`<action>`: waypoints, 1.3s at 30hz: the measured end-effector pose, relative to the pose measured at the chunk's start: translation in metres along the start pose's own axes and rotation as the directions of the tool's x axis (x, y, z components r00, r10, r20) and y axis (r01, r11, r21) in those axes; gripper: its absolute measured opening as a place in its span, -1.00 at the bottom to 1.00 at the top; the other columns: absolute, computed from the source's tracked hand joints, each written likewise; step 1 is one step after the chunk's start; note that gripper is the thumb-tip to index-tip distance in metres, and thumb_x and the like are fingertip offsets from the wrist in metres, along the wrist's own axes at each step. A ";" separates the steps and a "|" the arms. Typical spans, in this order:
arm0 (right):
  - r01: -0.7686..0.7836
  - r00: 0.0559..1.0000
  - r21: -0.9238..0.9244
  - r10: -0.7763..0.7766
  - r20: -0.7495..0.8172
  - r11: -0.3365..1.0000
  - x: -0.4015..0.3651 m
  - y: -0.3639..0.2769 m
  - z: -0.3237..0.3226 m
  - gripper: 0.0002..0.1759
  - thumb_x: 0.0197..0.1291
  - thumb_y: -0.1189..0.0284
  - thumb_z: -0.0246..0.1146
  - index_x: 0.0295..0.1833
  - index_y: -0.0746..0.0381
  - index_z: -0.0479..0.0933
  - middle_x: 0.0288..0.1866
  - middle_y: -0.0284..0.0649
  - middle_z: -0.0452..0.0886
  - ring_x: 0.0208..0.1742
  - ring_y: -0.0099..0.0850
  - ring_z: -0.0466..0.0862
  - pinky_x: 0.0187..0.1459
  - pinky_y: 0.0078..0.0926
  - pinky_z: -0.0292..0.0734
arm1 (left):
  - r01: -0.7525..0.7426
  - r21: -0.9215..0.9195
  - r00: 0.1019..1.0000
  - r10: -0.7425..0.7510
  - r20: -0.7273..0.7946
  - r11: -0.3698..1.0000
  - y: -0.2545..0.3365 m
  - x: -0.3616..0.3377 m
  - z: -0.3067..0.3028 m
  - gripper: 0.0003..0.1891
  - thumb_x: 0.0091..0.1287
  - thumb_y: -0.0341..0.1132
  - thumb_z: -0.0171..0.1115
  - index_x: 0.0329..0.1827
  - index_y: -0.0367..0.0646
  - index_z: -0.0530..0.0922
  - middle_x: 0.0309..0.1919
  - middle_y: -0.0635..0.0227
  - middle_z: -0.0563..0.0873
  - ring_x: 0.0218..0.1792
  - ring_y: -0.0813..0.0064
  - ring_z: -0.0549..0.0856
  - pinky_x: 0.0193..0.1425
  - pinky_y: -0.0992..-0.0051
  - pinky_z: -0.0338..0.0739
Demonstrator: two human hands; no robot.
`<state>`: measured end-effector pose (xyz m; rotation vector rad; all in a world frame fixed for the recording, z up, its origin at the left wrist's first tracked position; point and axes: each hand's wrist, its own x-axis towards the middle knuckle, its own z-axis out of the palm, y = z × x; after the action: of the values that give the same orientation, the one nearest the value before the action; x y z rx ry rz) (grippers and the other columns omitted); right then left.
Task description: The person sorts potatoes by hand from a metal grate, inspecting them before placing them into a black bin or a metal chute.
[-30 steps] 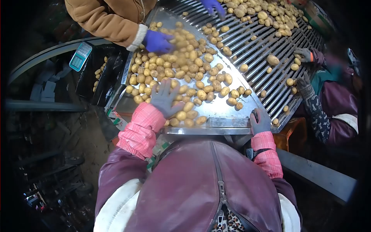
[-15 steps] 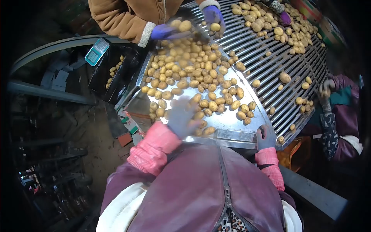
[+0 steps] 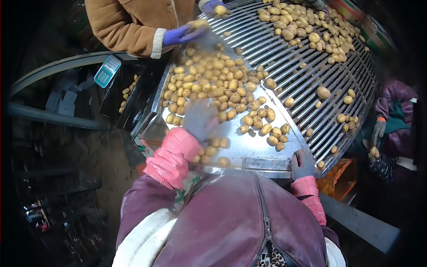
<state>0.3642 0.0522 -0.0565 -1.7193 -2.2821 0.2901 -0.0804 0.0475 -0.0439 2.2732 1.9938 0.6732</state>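
Note:
My left hand (image 3: pixel 200 119), in a grey glove with a pink cuff, is blurred in motion. It lies spread over the near side of a heap of small yellow potatoes (image 3: pixel 213 75) on a slanted steel tray (image 3: pixel 251 153). A few potatoes lie loose just below the hand, near the tray's front lip. My right hand (image 3: pixel 304 163), also grey-gloved, grips the tray's front right corner, next to the roller grate (image 3: pixel 302 66).
A co-worker in a brown jacket (image 3: pixel 129 20) reaches a blue-gloved hand (image 3: pixel 180 34) over the heap's far side. Another person (image 3: pixel 391 111) stands right of the grate, which carries more potatoes. A teal scale (image 3: pixel 106 71) and a dark crate (image 3: pixel 129 95) sit on the left.
My left hand swept toward me and back up across the heap's near side, shifting potatoes toward the front lip. My right hand stayed on the corner. The co-worker's blue gloves moved across the far side.

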 end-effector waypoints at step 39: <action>0.436 0.698 0.289 -0.523 0.489 0.852 0.101 -0.118 0.045 -0.12 0.05 0.29 0.40 0.52 0.01 0.22 0.52 0.17 0.16 0.27 0.12 0.54 0.18 -0.14 0.58 | 0.076 0.015 0.975 -0.077 0.208 0.997 0.103 -0.123 0.012 -0.45 0.34 0.14 0.14 0.35 0.17 0.50 0.41 -0.02 0.36 0.46 -0.16 0.28 0.44 -0.36 0.02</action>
<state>0.2164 0.1166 -0.0527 -0.9621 -2.9164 0.9211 0.0102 -0.0843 -0.0589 2.1556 1.9750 0.4035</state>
